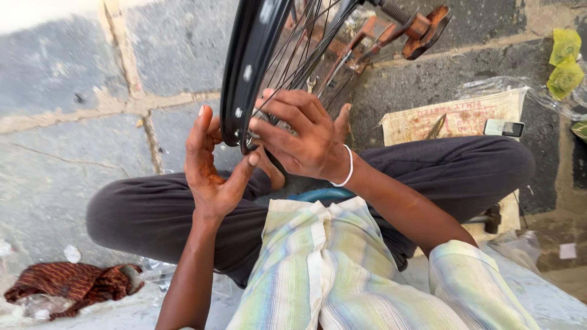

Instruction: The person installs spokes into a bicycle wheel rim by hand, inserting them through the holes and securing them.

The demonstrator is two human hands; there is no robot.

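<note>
The right hand [302, 137] curls over the black wheel rim [244, 73], fingers gripping among the spokes [299, 43] to steady it. The left hand [211, 162], open-palmed, braces the rim's outer edge. Behind the rim sits a rusty stand [391, 30]; left of it, a red cloth [73, 284] on the floor.

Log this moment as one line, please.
left hand: open beside wheel rim | right hand: fingers on spokes | person: seated cross-legged

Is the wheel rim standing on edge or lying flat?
On edge: the black rim rises upright between both hands, left hand and right hand.
</note>
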